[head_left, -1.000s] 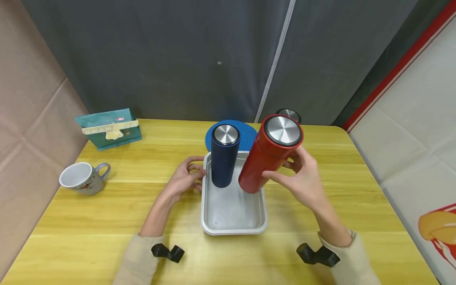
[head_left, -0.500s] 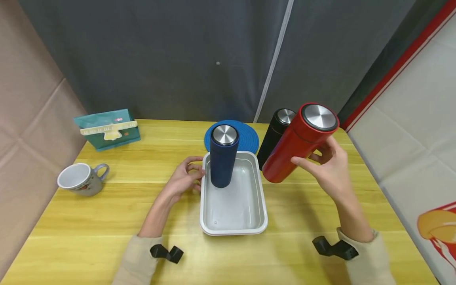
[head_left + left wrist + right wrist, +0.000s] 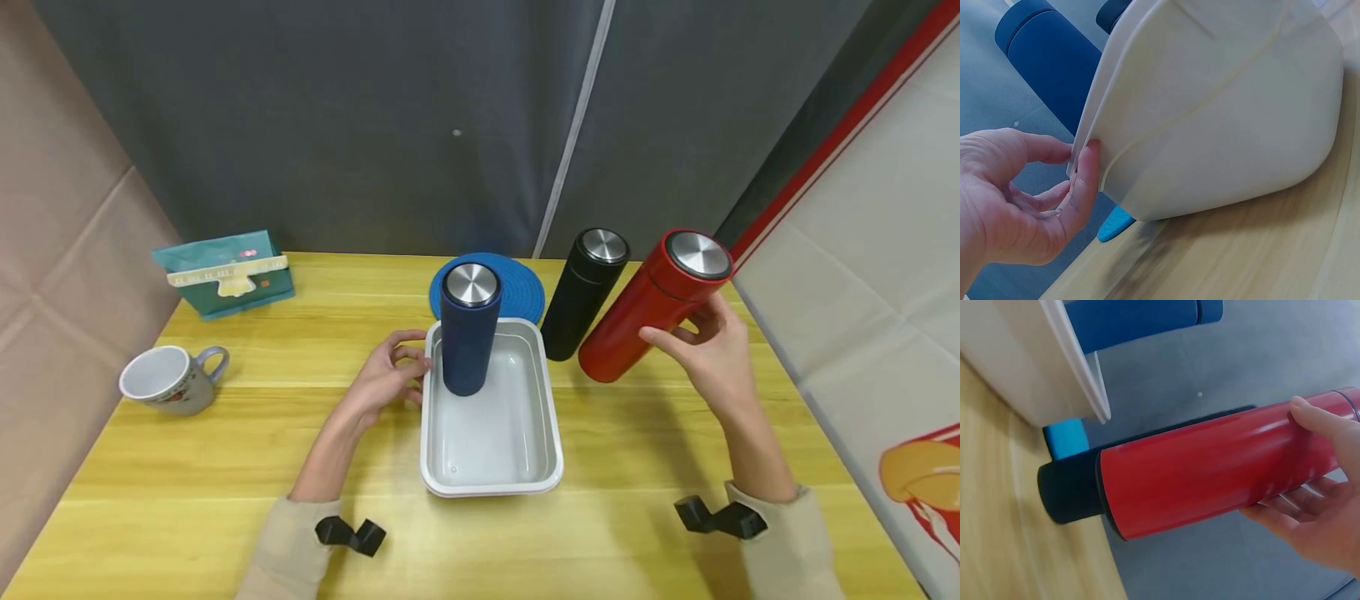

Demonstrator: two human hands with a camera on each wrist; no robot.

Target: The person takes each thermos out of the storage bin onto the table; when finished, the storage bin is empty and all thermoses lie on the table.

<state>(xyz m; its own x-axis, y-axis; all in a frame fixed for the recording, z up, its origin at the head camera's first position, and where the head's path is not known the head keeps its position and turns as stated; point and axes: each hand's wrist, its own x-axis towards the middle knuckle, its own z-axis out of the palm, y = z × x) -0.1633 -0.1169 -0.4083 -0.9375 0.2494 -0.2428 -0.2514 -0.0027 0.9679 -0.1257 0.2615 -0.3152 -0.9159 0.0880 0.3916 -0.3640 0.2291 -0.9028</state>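
My right hand (image 3: 712,350) grips a red thermos flask (image 3: 652,312) around its upper part, thumb on one side and fingers on the other. The flask has a steel-topped lid and is beside a black thermos flask (image 3: 581,300), which it overlaps in the right wrist view. My left hand (image 3: 390,375) pinches the left rim of a white rectangular container (image 3: 555,417), a finger against the outer wall (image 3: 1222,112) in the left wrist view. Inside the container's far left part stands a dark blue thermos flask (image 3: 470,342).
A round blue mat (image 3: 521,287) lies behind the container. On the left are a patterned mug (image 3: 176,387) and a teal bag (image 3: 232,283) closed with a cream clip. Dark cloth hangs behind the wooden table (image 3: 600,517), with light walls at both sides.
My right hand has carried the red flask from over the container to the right, beside the black flask, which now shows fully. The left hand has stayed on the rim.
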